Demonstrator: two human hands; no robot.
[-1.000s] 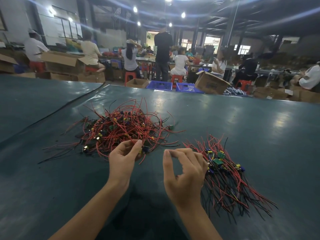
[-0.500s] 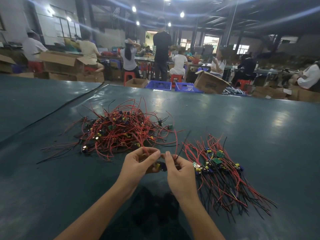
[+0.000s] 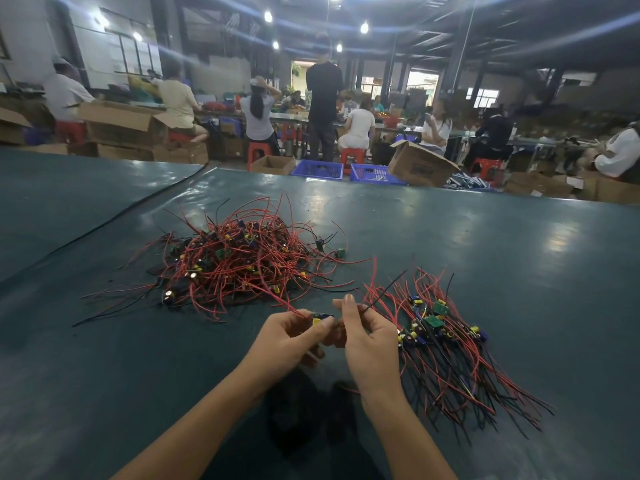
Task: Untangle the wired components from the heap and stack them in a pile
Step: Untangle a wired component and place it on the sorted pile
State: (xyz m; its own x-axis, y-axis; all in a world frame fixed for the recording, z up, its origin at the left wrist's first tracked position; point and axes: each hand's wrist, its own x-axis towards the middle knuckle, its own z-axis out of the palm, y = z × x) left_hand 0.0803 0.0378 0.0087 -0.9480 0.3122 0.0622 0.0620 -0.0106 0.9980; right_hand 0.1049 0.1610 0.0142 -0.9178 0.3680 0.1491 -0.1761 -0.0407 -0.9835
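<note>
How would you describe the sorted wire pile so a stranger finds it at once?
Two bunches of red and black wires lie on the green table. The sorted pile lies beside the right hand; its wires run roughly parallel, unlike the tangled heap farther left.

The tangled heap [image 3: 239, 261] lies on the table [image 3: 519, 254], left of the sorted pile [image 3: 446, 344].

My left forearm [image 3: 207, 410] and right forearm [image 3: 405, 427] come up from the lower edge and angle toward each other, wrists close together. My left hand [image 3: 289, 341] is curled, its thumb and fingers pinching a small wired part [image 3: 320, 319]. My right hand [image 3: 369, 344] is just beside it, back toward me, thumb and forefinger raised and pinching that part's wires.
</note>
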